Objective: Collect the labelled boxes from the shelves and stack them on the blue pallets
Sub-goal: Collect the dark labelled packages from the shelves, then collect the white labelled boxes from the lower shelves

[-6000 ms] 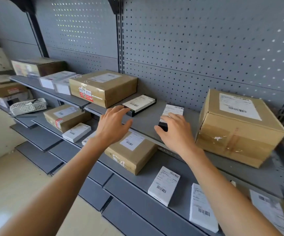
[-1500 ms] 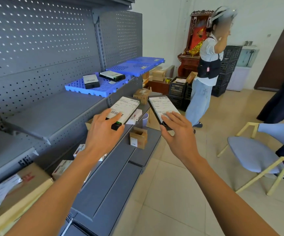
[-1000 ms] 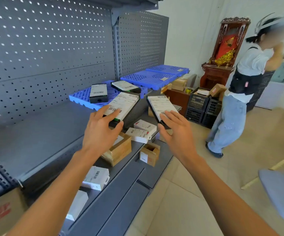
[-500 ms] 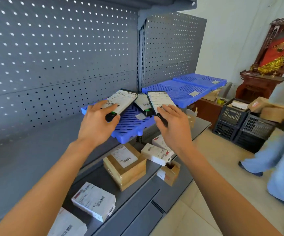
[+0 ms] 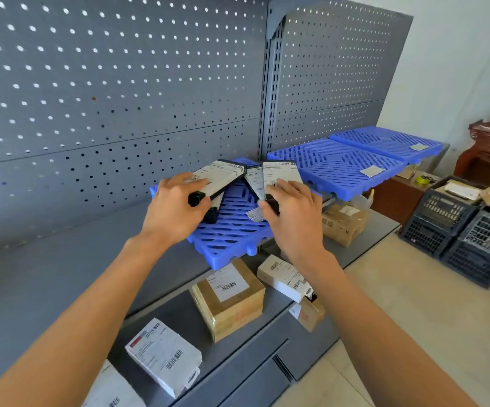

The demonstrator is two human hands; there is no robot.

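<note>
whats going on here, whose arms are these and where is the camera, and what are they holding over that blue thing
No machine here: these are a person's two bare arms, filmed by one wide-angle camera worn on their head, looking forward and down. That is why the arms seem to grow out of the bottom of the picture.

The left hand holds a flat black box with a white label. The right hand holds a second labelled black box. Both are held over a blue pallet, a slatted plastic tray lying on a grey shelf. Other flat boxes already lie on it, partly hidden under the held ones.

More blue pallets lie further along. On the shelf below sit a brown cardboard box and white labelled boxes. Black crates stand on the floor at right.
</note>
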